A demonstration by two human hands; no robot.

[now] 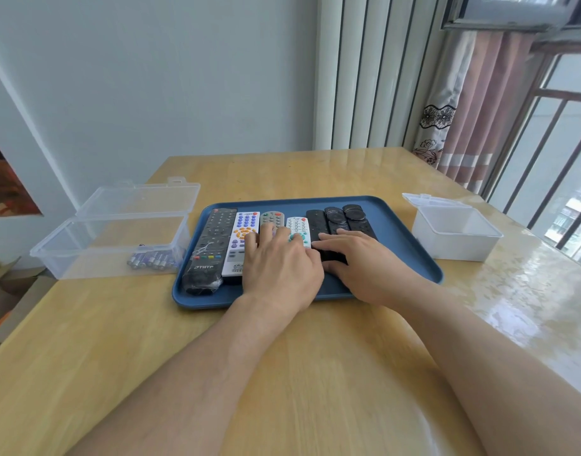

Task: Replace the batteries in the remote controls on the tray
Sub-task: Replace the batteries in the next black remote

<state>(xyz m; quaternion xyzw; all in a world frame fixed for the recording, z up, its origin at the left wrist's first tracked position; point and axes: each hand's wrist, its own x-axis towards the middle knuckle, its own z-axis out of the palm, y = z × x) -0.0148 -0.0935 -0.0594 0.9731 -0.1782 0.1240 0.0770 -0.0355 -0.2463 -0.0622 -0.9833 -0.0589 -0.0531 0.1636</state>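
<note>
A blue tray [397, 225] on the wooden table holds several remote controls side by side. From the left: a long black remote [210, 248], a white one with blue and orange buttons [241, 235], a grey one [272, 218], a small white one with green buttons [297, 228] and three black ones [335, 217]. My left hand [279, 268] lies flat over the grey and small white remotes, fingers fairly straight. My right hand [358, 261] lies on the near ends of the black remotes, fingers extended; whether the thumb grips one is hidden.
A clear plastic box [95, 245] with its lid open stands left of the tray, with several batteries [151, 260] in its near right corner. A smaller white open box [453, 235] stands to the tray's right. Walls, a curtain and a window railing lie beyond the table.
</note>
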